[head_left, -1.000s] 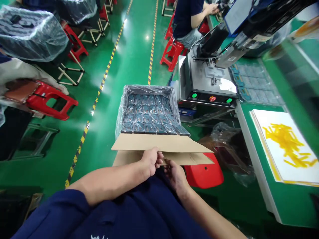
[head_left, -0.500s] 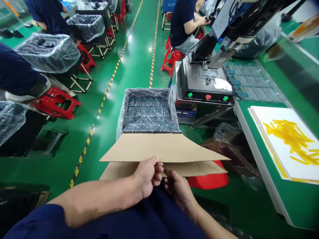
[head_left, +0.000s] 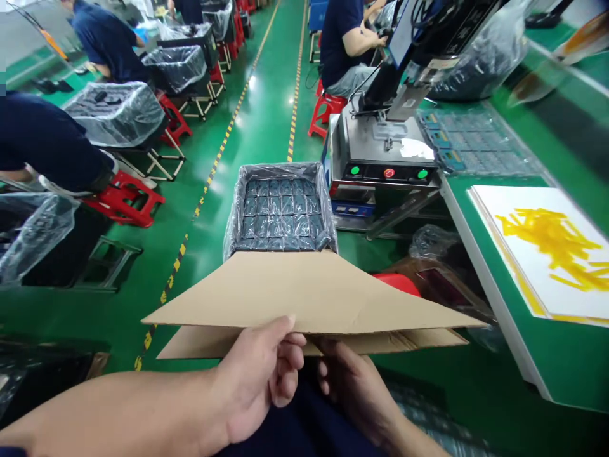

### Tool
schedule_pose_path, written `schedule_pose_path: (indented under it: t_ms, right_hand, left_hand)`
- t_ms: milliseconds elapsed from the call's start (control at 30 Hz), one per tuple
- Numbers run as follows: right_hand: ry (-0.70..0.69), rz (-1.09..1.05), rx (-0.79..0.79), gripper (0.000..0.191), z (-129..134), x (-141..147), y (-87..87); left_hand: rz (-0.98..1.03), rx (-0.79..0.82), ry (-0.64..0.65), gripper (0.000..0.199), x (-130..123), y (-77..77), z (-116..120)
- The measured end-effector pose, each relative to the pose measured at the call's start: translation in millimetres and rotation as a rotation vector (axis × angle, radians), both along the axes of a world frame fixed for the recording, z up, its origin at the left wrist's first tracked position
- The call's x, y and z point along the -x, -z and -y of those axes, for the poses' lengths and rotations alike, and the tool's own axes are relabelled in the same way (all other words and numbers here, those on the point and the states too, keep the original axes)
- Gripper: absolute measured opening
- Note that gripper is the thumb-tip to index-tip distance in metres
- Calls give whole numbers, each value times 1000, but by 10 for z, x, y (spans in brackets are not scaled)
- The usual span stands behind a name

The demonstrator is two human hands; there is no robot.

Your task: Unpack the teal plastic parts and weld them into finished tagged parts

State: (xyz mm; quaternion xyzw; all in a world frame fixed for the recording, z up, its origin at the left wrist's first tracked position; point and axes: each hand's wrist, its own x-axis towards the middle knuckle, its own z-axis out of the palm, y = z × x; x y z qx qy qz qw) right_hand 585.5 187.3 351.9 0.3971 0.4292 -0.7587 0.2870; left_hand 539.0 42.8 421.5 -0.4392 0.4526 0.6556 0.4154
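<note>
My left hand (head_left: 261, 374) pinches the near edge of a brown cardboard sheet (head_left: 304, 289), thumb on top and fingers curled below. Under it, a second cardboard sheet (head_left: 197, 343) shows a gap from the first. My right hand (head_left: 359, 387) is closed on the near edge of that lower sheet, its fingertips partly hidden beneath the upper one. The upper sheet's far edge covers the near side of a bin lined with clear plastic (head_left: 233, 216). Rows of dark, flat-topped pieces (head_left: 280, 216) fill the bin under the film.
A press machine (head_left: 387, 143) with green and red buttons stands right of the bin. Yellow strips (head_left: 552, 247) lie on white sheets on the green bench (head_left: 514, 343). A red stool (head_left: 399, 284) shows behind the cardboard. People in dark blue sit along both sides of the aisle.
Both cardboard sheets have come nearer to me and sit lower in view, spreading wider. My hands moved down with them, still gripping the edges. The view has shifted slightly.
</note>
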Motion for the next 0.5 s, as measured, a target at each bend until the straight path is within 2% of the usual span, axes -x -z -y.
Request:
schedule_pose_path:
  t_ms: [133,233,400,500]
  right_hand:
    - [-43,-41,9,39,26,-226,-135]
    - [-14,-54,-1,42,129,-408,-189]
    - [25,-138,-36,45,490,-723,-238]
    - [60,-224,-65,44,786,-920,-214]
  left_hand:
    - [-21,-42,64,37,-182,-160,54]
    - [-68,-83,123,42,-328,-247,154]
    - [-128,-113,212,43,-584,-342,486]
    - [-140,-103,264,41,-720,-314,768]
